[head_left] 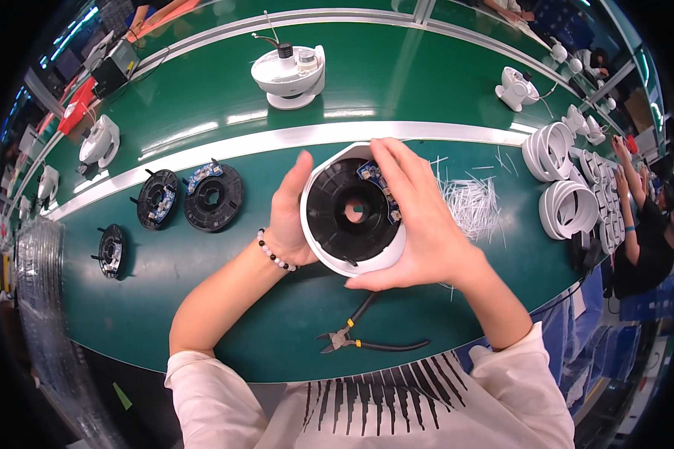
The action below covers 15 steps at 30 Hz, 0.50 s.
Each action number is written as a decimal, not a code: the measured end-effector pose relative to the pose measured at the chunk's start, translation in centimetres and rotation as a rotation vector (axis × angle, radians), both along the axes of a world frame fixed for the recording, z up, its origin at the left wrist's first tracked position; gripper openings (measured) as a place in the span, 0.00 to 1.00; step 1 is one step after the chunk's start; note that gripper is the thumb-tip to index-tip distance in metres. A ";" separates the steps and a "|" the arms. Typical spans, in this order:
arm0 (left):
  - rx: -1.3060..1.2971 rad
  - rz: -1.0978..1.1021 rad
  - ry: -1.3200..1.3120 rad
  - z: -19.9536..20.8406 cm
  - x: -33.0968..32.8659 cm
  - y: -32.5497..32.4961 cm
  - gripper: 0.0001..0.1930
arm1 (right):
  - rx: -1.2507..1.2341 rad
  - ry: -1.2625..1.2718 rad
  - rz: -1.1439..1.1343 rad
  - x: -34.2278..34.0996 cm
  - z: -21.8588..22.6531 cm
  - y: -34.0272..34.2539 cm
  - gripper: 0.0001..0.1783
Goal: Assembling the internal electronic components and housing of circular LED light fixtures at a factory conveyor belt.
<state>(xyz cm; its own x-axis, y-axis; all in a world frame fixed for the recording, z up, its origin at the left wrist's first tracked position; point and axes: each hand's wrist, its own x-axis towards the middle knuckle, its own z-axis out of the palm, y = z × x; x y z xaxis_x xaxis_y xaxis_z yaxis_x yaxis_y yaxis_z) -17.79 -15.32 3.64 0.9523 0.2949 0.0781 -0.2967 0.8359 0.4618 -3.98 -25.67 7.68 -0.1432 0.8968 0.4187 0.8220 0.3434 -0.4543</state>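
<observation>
Between my two hands is a white ring-shaped housing (392, 259) with a round black plastic disc (329, 217) seated inside it. The disc has a hole in its middle and a blue circuit board (374, 176) along its upper right. My left hand (288, 213), with a beaded bracelet at its wrist, grips the housing's left side. My right hand (423, 224) wraps round the right side, fingers over the top rim and thumb at the lower edge. Diagonal cutters (344, 339) with black handles lie spread on the green bench (277, 329) below the housing.
Three black discs with boards, one a larger disc (214, 197), lie at the left. A pile of thin white strips (473, 208) is right of my hands. White rings (569, 209) stand stacked at the far right. White assemblies (288, 75) sit on the green conveyor (397, 82). Other people work around.
</observation>
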 end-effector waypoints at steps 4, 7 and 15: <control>0.174 0.105 0.113 -0.2 0.2 -0.2 0.32 | 0.108 0.085 -0.156 -1.4 -2.5 -0.4 0.66; 0.057 0.178 0.086 0.0 0.4 -0.4 0.26 | 0.154 0.147 -0.200 -1.4 -3.8 -0.2 0.67; -0.019 0.553 0.333 1.0 -1.4 7.8 0.24 | -0.165 0.002 0.057 -1.1 -4.1 -4.9 0.58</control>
